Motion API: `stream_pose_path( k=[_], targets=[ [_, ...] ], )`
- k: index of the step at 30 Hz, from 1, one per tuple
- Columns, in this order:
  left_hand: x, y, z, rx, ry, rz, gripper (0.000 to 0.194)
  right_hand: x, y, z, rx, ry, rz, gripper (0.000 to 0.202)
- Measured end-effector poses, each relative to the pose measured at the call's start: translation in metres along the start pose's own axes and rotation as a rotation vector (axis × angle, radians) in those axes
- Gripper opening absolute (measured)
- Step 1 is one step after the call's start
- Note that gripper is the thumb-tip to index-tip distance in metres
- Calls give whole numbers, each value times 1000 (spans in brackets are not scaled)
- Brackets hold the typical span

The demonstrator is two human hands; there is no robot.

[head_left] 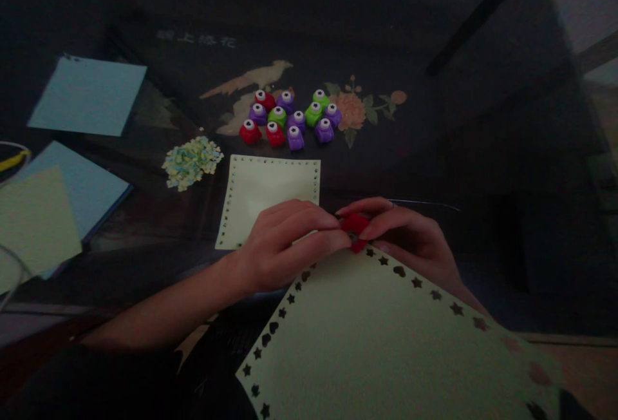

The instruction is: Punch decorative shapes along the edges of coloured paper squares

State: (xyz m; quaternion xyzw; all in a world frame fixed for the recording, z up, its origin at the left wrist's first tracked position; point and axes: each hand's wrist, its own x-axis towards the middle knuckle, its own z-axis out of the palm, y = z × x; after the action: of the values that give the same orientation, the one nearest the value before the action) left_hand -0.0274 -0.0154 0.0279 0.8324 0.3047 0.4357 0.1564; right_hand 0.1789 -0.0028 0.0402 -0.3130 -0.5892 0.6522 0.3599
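Both hands meet at a small red craft punch [356, 230] on the upper edge of a light green paper sheet [376, 336]. My left hand [294, 239] pinches the punch from the left, its fingers along the paper's edge. From the right, my right hand [410, 230] grips the same punch between thumb and fingers. Star and heart cut-outs run along the sheet's edges, which tilt up close to the camera. Behind my left hand, a smaller pale sheet [270, 181] with punched borders lies flat on the dark table. The paper inside the punch's slot is hidden.
Several red, purple and green punches [295, 120] stand in a cluster beyond the pale sheet. A heap of paper confetti [193, 162] lies to their left. Blue paper [89, 95] and a stack of coloured sheets [38, 220] are at the left of the glossy table [458, 136].
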Motion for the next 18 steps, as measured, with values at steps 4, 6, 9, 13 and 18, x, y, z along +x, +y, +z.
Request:
stream_pose_path(
  k=[4, 6, 9, 13, 18],
  targets=[
    [1, 3, -1, -7, 19, -10, 12, 0, 3, 0, 13, 7, -32, 13],
    [2, 4, -2, -33, 35, -25, 10, 0, 3, 1, 19, 15, -36, 12],
    [5, 6, -5, -62, 34, -43, 11, -1, 3, 1, 25, 31, -44, 11],
    [6, 7, -9, -19, 3, 1, 8, -1, 4, 1, 22, 41, -66, 11],
    [8, 9, -13, 17, -19, 38, 5, -1, 4, 0, -1, 61, -74, 10]
  ],
)
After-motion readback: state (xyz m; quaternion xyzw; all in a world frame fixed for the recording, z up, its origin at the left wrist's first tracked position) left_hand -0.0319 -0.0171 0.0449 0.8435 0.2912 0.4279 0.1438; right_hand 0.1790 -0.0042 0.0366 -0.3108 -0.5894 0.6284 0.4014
